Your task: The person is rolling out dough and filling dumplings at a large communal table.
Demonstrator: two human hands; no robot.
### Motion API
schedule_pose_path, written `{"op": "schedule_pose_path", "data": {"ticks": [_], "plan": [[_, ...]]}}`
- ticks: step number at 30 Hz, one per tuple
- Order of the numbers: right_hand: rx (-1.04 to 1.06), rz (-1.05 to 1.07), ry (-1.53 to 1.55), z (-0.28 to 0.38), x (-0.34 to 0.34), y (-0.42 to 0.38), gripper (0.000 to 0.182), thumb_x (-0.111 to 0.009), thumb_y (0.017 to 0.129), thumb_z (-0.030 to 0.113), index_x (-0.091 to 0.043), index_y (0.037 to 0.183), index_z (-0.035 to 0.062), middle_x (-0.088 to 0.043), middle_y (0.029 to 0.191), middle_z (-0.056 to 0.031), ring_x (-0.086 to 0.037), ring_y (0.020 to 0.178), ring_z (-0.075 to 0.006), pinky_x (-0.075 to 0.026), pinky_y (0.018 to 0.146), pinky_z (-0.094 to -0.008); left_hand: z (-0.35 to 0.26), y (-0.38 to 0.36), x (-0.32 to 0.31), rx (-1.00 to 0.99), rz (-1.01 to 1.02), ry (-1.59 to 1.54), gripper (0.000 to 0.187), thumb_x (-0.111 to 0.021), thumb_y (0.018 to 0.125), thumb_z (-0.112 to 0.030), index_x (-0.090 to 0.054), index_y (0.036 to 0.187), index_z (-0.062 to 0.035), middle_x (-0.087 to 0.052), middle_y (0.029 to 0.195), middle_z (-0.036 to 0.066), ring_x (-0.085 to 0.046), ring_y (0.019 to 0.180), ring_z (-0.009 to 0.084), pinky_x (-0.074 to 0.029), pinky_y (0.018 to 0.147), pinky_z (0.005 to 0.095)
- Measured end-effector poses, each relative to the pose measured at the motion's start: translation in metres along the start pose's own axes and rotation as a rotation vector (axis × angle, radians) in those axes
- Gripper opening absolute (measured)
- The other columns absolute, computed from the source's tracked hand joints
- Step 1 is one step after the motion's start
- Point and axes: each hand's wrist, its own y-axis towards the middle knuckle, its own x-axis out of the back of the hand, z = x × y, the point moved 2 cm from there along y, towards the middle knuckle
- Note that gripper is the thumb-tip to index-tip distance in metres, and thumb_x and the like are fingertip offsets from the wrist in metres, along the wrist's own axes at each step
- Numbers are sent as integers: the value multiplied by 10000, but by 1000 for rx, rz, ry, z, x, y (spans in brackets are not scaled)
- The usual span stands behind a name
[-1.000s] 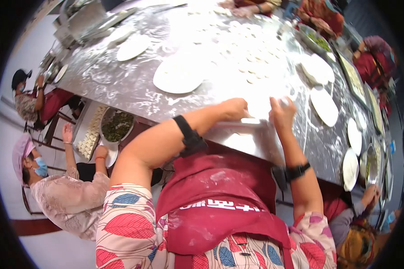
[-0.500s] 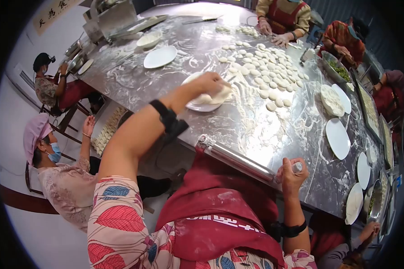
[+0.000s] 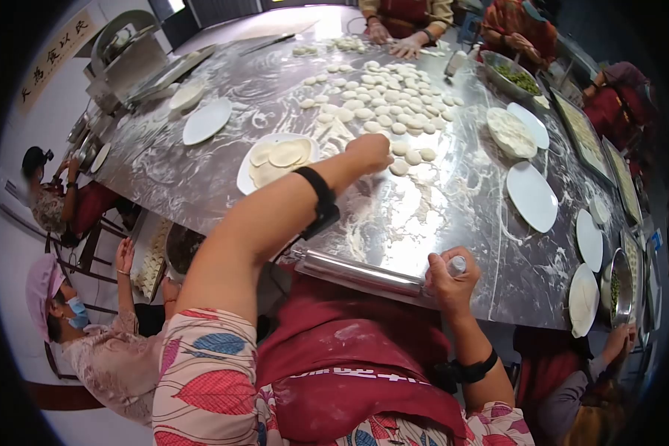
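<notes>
My left hand (image 3: pixel 370 152) is over the floured table beside small dough rounds (image 3: pixel 399 166), its fingers curled downward; anything between them is hidden. To its left, a white plate (image 3: pixel 247 181) holds flat, thin dough sheets (image 3: pixel 288 154). My right hand (image 3: pixel 452 281) is closed round the right handle of a shiny metal rolling pin (image 3: pixel 360 273), which lies along the near table edge. The pin's left end has no hand on it. Beyond my left hand, many more dough rounds (image 3: pixel 394 95) are spread out.
White plates (image 3: pixel 532 197) and a bowl of green filling (image 3: pixel 514 78) stand on the right of the metal table (image 3: pixel 201 175). Trays (image 3: pixel 583 137) line the right edge. A masked person (image 3: pixel 97 349) sits at left; other people are at the far and right sides.
My left hand has moved from the plate to the dough rounds, uncovering the sheets on the plate. My right hand still grips the pin's handle. The whole view has shifted.
</notes>
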Motion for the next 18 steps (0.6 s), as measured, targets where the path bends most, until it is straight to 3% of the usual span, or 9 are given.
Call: {"op": "schedule_pose_path", "data": {"ticks": [1,4,7,10,13,14,15,18], "plan": [[12,10,2,0,1,0,193,-648,820,26,-494,706,41,-538,537,-10,-499,456,-56,-372,404,-205,-9,3,-8,117,-16,-7,317,-653,731,-278,-653,964,-63,-646,964,153,-612,931,305,-490,783,383],[8,9,-9,-2,3,-2,200,-662,816,42,-498,700,41,-554,546,-10,-501,460,-54,-376,412,-202,-30,1,-20,147,-107,103,377,-671,726,-281,-621,1026,-58,-636,955,161,-608,934,305,-488,790,391],[13,-1,-27,1,1,-5,200,-658,817,42,-499,697,38,-560,551,-12,-501,462,-56,-376,415,-204,-26,10,-30,58,-127,-22,435,-702,712,-286,-596,1053,-36,-630,902,168,-605,896,308,-488,756,389],[13,-16,-47,-1,2,-8,200,-659,813,41,-498,695,36,-559,549,-12,-500,461,-57,-375,412,-209,-28,-4,-26,-120,-109,-170,426,-719,712,-232,-585,1057,-21,-636,858,137,-613,799,255,-485,681,346],[-17,-15,-25,1,2,-12,196,-662,804,38,-500,695,32,-558,547,-16,-497,454,-60,-377,408,-216,-35,-51,-17,-213,244,-542,372,-713,717,-166,-599,1039,-19,-643,797,99,-601,724,187,-465,624,296],[-39,-11,-2,5,1,-12,195,-664,800,38,-500,695,29,-556,546,-17,-495,451,-62,-379,407,-218,-32,-64,-27,-201,341,-573,267,-698,728,-119,-632,967,-21,-649,759,84,-593,697,146,-459,610,277],[-55,-9,21,6,-1,-9,195,-665,796,38,-500,694,27,-555,544,-19,-493,448,-63,-380,406,-220,-30,-83,-32,-279,364,-501,196,-689,728,-119,-655,890,-14,-652,749,89,-596,701,153,-466,631,284],[-51,-76,-90,1,-4,13,201,-670,782,58,-501,680,19,-538,522,-24,-490,428,-78,-374,389,-237,-22,-116,-44,-194,301,-453,185,-658,719,-118,-663,872,-13,-657,759,100,-611,698,184,-475,665,312]]}}
